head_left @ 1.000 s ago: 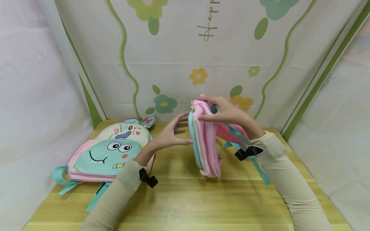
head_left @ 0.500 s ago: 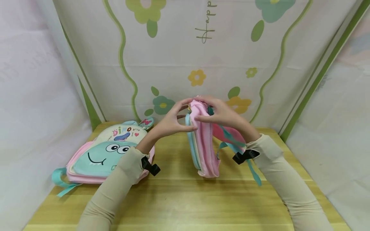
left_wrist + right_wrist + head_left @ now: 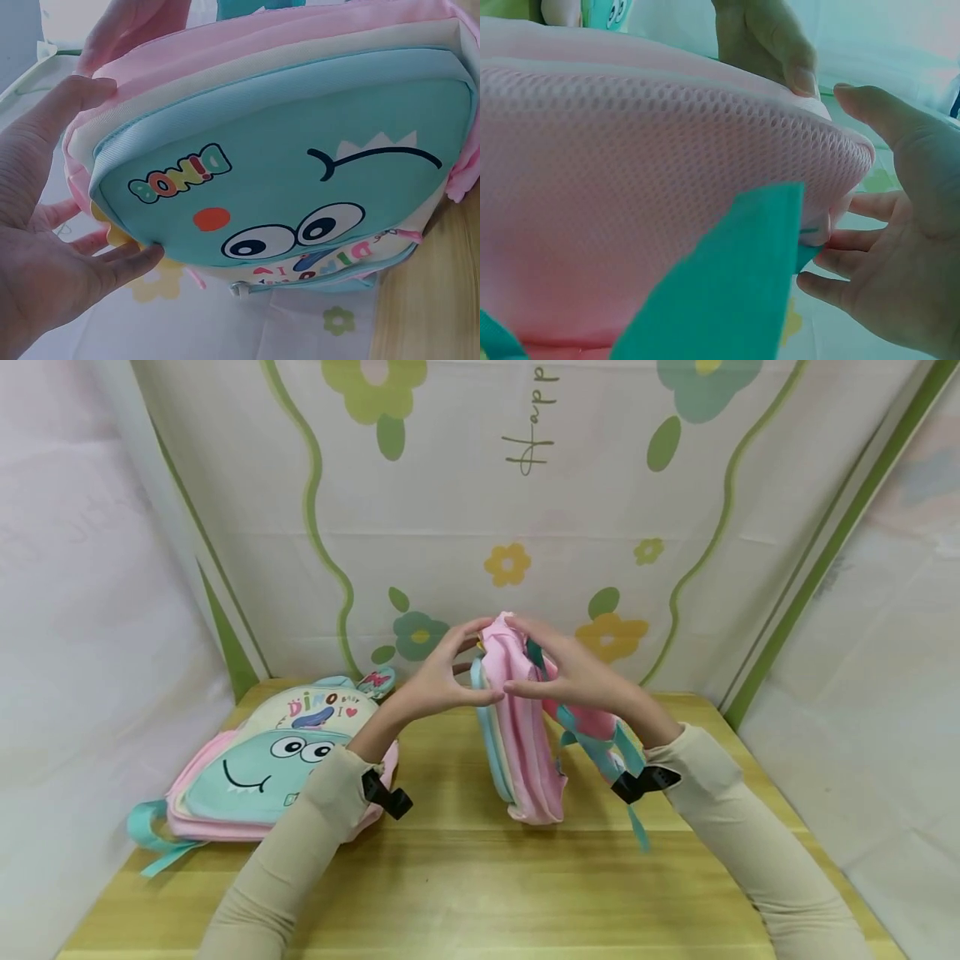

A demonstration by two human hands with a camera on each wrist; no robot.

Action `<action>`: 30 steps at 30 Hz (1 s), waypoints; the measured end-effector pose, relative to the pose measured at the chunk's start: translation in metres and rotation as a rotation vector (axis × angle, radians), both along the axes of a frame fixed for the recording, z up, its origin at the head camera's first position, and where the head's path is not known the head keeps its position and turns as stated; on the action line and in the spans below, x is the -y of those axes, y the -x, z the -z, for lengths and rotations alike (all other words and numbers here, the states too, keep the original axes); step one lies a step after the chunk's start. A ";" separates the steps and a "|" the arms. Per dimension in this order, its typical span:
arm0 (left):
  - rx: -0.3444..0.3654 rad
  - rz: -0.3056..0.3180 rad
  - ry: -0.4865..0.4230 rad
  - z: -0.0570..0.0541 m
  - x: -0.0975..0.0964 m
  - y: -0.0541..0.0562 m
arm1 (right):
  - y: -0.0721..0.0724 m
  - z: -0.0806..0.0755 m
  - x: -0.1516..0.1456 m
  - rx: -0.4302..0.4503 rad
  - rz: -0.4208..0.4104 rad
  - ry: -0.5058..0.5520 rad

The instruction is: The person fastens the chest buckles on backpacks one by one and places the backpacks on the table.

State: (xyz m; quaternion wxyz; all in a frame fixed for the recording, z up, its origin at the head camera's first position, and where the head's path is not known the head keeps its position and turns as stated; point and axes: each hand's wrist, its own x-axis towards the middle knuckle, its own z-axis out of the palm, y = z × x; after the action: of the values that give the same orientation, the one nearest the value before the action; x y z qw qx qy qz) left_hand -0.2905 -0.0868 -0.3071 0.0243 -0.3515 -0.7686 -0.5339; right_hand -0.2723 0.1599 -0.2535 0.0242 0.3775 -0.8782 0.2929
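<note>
In the head view a pink child's backpack stands on edge on the table, its printed front to the left. My left hand grips its upper end from the front side, thumb on the pink side panel. A dinosaur face on a teal front pocket shows in the left wrist view. On the back side, my right hand holds the same upper end, its fingers at a teal strap and mesh back panel. Both thumbs nearly meet.
A second dinosaur backpack lies face up at the left of the wooden table, a round charm at its top. Teal straps hang from the standing one toward the right. Flower-printed cloth rises behind the table, with pale cloth on both sides.
My left hand has moved right from beside the backpack and taken hold of its upper end. The right hand stays on it. The straps have swung in a little.
</note>
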 end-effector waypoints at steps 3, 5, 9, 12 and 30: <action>0.015 -0.002 -0.017 0.001 0.005 -0.002 | -0.002 0.006 -0.002 0.023 -0.006 -0.008; 0.019 -0.004 -0.028 0.003 0.008 -0.004 | -0.003 0.011 -0.004 0.042 -0.003 -0.020; 0.017 -0.020 -0.048 0.006 0.015 -0.006 | -0.004 0.021 -0.008 0.065 -0.005 -0.031; 0.035 -0.034 -0.064 0.008 0.023 -0.008 | -0.004 0.030 -0.010 0.080 -0.016 -0.026; 0.124 -0.023 -0.135 0.028 0.046 -0.014 | 0.001 0.079 -0.022 0.232 -0.016 -0.051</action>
State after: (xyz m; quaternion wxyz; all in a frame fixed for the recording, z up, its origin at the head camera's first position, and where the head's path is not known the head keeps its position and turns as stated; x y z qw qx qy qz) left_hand -0.2761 -0.1332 -0.3353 0.0065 -0.3066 -0.7350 -0.6048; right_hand -0.2728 0.1821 -0.3324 -0.0898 0.3485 -0.8792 0.3122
